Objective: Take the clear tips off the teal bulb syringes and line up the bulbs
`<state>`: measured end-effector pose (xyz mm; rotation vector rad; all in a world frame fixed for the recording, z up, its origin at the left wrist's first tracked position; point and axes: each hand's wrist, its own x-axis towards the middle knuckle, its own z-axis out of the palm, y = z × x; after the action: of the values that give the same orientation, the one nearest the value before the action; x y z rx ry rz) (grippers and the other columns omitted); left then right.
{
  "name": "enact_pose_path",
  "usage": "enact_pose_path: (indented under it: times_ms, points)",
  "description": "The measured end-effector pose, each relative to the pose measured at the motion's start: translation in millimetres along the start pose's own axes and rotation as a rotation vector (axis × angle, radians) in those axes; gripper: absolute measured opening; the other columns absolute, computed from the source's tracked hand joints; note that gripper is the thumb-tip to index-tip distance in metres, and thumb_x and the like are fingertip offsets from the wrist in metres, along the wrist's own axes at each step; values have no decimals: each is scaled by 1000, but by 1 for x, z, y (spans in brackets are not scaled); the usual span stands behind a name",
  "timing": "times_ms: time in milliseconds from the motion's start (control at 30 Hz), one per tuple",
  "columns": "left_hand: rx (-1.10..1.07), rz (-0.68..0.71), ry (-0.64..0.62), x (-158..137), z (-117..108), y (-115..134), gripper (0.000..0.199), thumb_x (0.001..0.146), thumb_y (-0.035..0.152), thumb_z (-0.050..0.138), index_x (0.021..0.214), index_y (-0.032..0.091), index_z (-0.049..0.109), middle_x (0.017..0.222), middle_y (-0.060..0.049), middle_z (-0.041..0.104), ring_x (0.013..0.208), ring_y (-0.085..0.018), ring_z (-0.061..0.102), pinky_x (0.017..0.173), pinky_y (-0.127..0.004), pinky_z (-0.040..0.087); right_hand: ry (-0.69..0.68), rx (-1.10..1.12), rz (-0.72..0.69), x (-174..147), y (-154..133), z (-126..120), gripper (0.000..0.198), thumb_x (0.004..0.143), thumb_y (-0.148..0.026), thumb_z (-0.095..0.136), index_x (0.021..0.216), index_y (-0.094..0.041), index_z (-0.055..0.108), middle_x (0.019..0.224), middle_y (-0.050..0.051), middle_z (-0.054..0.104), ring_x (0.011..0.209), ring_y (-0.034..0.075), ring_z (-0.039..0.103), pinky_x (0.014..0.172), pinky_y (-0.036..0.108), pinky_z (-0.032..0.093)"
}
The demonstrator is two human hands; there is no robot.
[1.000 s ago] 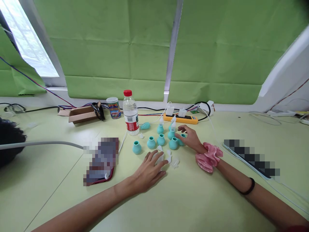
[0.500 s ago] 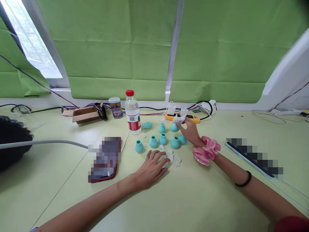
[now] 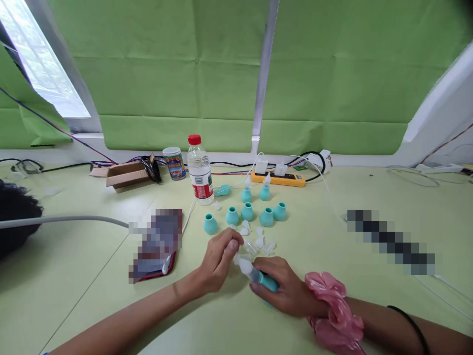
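Note:
My right hand (image 3: 283, 286) is closed around the teal bulb of a nasal aspirator (image 3: 268, 282), tilted so its clear tube and whitish tip point up and left. My left hand (image 3: 221, 256) is beside that tip, thumb and fingers drawn together; what they hold, if anything, is hidden. Just beyond both hands lie loose clear tubes (image 3: 269, 246) and small white tips (image 3: 259, 241). Several open teal bulbs (image 3: 247, 212) stand behind them. Two upright aspirators with white tips (image 3: 264, 191) are farther back.
A water bottle (image 3: 200, 172) stands at the back left, near a printed can (image 3: 174, 164) and an open cardboard box (image 3: 127, 175). One teal bulb (image 3: 222, 190) lies on its side. A phone (image 3: 157, 246) is at left, a yellow power strip (image 3: 291, 180) behind. Dark hair (image 3: 18, 214) shows far left.
My right hand has come from the back bulbs toward me and now shows an aspirator in its grip. My left hand has lifted off the loose parts and curled its fingers.

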<state>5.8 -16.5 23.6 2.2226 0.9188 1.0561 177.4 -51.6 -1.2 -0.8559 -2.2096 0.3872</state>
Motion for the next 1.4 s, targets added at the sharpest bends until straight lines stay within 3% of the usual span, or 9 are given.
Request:
enact_pose_path:
  times_ms: [100,200,400,467,600,767,967,1167,1400]
  points:
    - [103,-95,-168,-1,-1,15,31,81,37,36,57,17,37,50,4,34,47,-9,33,48,-23,26,16,13,-53,2,2,3,13,77,-26,46,85,-18,52,68,2,59,62,13,55,58,23,42]
    - [86,-195,-240,2,1,20,40,81,37,36,47,17,28,44,6,24,43,-7,21,45,-23,19,83,-12,-64,1,2,3,13,76,-27,48,86,-19,52,66,2,60,61,14,56,58,24,42]
    - [-544,-551,-385,10,3,9,50,82,48,23,41,18,25,35,7,21,35,-6,18,38,-22,17,126,-31,-69,-6,0,6,18,79,-32,46,85,-17,53,66,2,59,62,13,54,61,25,41]
    - [-605,-605,-297,14,1,5,49,82,49,18,44,19,25,35,7,21,34,-6,19,38,-22,19,93,33,6,-5,0,5,21,80,-35,44,83,-17,53,67,2,59,64,13,53,64,25,40]
    - [-170,-380,-40,20,-4,-5,33,78,45,38,62,16,43,48,7,29,43,-7,28,43,-20,21,2,334,324,2,1,1,32,85,-39,34,72,-16,52,69,3,56,65,12,50,65,24,39]
    - [141,-314,-108,19,-2,-22,25,74,37,50,90,19,46,59,6,39,46,-8,37,44,-19,26,85,850,528,11,6,5,32,85,-45,33,81,-15,44,66,2,51,57,11,49,55,24,40]
    - [56,-225,-42,13,6,-14,16,77,29,46,82,16,55,60,3,45,47,-7,40,45,-19,34,119,1157,626,14,10,12,31,81,-48,38,80,-16,40,62,-1,51,40,9,50,37,20,38]
    - [-232,-239,22,7,9,-5,18,72,30,57,72,13,62,65,-3,58,58,-11,51,50,-20,41,-49,1316,695,18,9,10,38,81,-52,31,76,-16,39,51,-1,53,31,8,46,30,18,33]
    - [-338,-247,15,9,7,-1,18,75,24,54,66,12,63,58,-1,57,43,-6,44,43,-18,40,-151,1430,748,19,13,8,41,81,-54,29,76,-16,41,46,-2,51,28,7,41,28,16,27]
